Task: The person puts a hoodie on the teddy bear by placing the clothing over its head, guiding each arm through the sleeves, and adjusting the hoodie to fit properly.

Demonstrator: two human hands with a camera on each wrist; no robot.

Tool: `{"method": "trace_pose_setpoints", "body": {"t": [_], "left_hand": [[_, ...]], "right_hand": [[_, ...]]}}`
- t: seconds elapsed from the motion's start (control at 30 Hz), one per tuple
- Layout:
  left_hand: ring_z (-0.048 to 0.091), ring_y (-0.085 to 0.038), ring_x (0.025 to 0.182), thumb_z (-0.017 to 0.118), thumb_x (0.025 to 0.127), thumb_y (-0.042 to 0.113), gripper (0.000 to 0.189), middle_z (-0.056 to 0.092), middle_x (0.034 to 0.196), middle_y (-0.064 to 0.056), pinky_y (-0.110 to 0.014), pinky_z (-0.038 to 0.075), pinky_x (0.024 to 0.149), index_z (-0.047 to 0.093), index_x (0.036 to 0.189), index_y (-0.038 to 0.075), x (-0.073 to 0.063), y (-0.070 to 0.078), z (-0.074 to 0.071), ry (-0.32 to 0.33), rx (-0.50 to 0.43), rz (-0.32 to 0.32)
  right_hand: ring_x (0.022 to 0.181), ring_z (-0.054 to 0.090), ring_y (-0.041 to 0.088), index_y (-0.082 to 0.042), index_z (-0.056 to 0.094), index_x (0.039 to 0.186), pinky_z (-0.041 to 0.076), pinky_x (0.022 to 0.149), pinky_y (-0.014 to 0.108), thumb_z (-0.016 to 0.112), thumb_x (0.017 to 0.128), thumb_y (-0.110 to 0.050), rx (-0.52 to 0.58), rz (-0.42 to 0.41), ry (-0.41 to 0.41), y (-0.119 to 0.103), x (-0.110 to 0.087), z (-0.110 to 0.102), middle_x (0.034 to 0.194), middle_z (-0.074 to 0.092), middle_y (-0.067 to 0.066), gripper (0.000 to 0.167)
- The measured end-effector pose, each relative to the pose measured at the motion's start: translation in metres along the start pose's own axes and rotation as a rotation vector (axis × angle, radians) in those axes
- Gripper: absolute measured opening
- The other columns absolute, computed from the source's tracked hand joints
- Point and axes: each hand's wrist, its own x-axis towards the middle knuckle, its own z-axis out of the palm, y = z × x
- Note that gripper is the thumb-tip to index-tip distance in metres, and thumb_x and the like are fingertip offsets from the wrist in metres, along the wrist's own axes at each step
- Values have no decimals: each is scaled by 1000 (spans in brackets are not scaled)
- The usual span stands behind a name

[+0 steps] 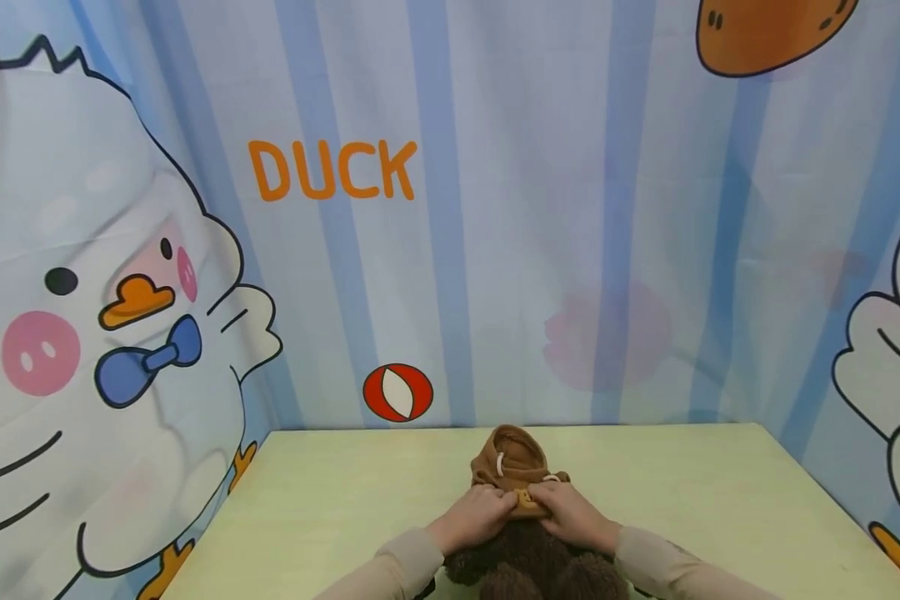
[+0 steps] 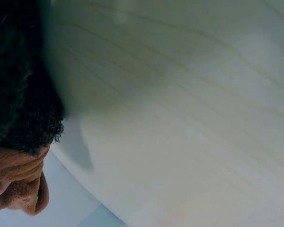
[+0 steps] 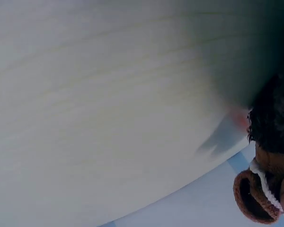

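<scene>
A small brown hoodie point(image 1: 487, 467) with a hood and white drawstrings lies at the far end of a dark brown fluffy plush toy point(image 1: 517, 554). My left hand point(image 1: 478, 512) grips the hoodie's lower edge on the left side. On the right side, my right hand point(image 1: 576, 515) pinches the same edge, with a yellowish patch point(image 1: 527, 502) between the two hands. In the left wrist view the brown cloth point(image 2: 23, 170) meets the dark fur point(image 2: 26, 104). A white cord point(image 3: 262, 182) shows beside my fingers in the right wrist view. Part of the plush is beyond the head view's lower edge.
The plush lies on a pale yellow-green table point(image 1: 330, 500). Behind the table's back edge hangs a blue-and-white striped curtain point(image 1: 510, 208) printed with cartoon ducks and the word DUCK. More of the printed curtain stands along both sides.
</scene>
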Motion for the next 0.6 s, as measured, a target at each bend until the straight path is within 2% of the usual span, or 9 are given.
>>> {"method": "trace_pose_setpoints", "body": {"t": [0.13, 0.2, 0.3, 0.4, 0.47, 0.53, 0.6], "left_hand": [[36, -2, 41, 55, 84, 9, 23, 45, 50, 5, -14, 16, 44, 48, 63, 15, 2, 6, -2, -40, 99, -32], [40, -3, 43, 56, 84, 11, 22, 49, 52, 6, -14, 18, 45, 50, 64, 17, 0, 6, -1, -37, 143, -29], [47, -5, 55, 60, 83, 14, 13, 54, 65, 6, -15, 29, 50, 53, 72, 17, -8, 1, 1, 60, 160, -6], [42, -8, 68, 62, 82, 14, 10, 50, 81, 3, -18, 34, 62, 52, 86, 14, -20, -7, 1, 133, 149, 21], [36, -10, 72, 54, 87, 13, 9, 44, 86, -1, -20, 31, 64, 50, 94, 11, -28, -9, -1, 122, 114, 11], [32, -11, 78, 39, 91, 13, 18, 42, 93, -6, -21, 30, 62, 49, 105, 9, -34, -10, -2, 46, 39, -43], [34, -10, 75, 29, 95, 23, 22, 38, 97, -6, -22, 31, 60, 45, 107, 13, -38, -8, -3, -110, -285, -257]], "right_hand": [[54, 20, -3, -15, 38, 61, 25, 57, 15, 62, 57, 10, -39, -63, 132, 0, 2, 9, 56, 27, -13, 35], [53, 21, -5, -15, 40, 60, 24, 57, 13, 63, 58, 11, -61, -90, 167, -1, 1, 12, 53, 32, -12, 35], [56, 25, -2, -16, 41, 65, 23, 56, 14, 68, 60, 8, -98, -93, 167, 1, -1, 12, 58, 37, -10, 36], [63, 29, 0, -16, 42, 74, 27, 55, 17, 72, 63, 0, -120, -67, 128, 2, -6, 7, 71, 39, -9, 36], [70, 28, 2, -16, 42, 78, 28, 56, 18, 73, 65, -4, -116, -37, 113, 3, -11, 4, 80, 36, -7, 36], [74, 29, 2, -17, 44, 83, 31, 59, 17, 71, 69, -8, -78, 11, 113, 3, -16, 2, 86, 34, -5, 32], [75, 33, 3, -17, 44, 87, 36, 60, 18, 70, 72, -9, -1, 96, 126, 3, -22, 0, 89, 34, -4, 31]]}}
